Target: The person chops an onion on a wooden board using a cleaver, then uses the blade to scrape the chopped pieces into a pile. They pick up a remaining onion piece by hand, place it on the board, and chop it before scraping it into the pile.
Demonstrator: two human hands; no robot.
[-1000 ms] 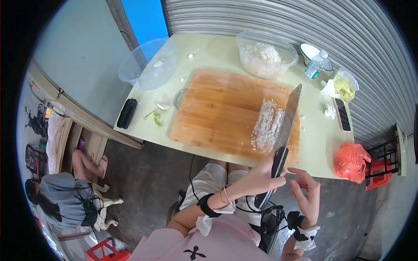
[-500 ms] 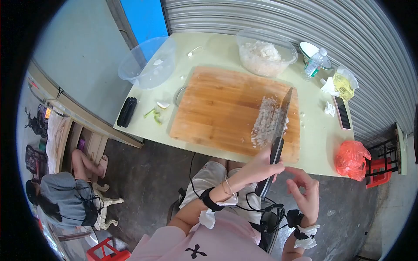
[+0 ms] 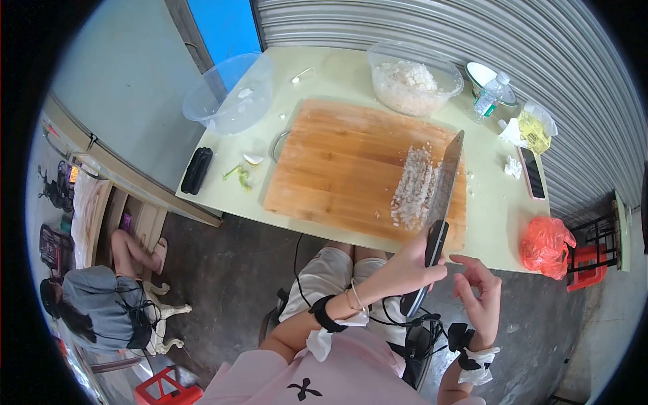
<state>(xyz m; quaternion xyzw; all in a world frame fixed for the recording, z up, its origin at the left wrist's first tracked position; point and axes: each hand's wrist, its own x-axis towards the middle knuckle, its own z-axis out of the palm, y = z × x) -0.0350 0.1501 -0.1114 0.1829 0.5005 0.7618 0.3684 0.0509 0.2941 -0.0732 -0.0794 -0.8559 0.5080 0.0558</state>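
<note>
My left hand (image 3: pixel 408 266) is wrapped round the black handle of a knife (image 3: pixel 448 179). The blade points up and away, over the right part of a wooden cutting board (image 3: pixel 337 169), along the right side of a patch of finely chopped pale pieces (image 3: pixel 413 189). A long dark part (image 3: pixel 413 301) sticks out below that hand, over the floor; whether it belongs to the knife is unclear. My right hand (image 3: pixel 479 297) is just right of the knife handle, beyond the table's front edge, fingers apart and slightly bent, holding nothing.
A clear tub of pale chopped food (image 3: pixel 412 88) stands behind the board, an almost empty clear tub (image 3: pixel 229 98) at back left. A bottle (image 3: pixel 487 101), phone (image 3: pixel 532 173) and red bag (image 3: pixel 547 246) are at right. A black case (image 3: pixel 197 171) lies left. Another person (image 3: pixel 108 307) sits far left.
My left hand and the knife have shifted slightly right, and more of the blade's flat side shows. My right hand has also moved a little to the right.
</note>
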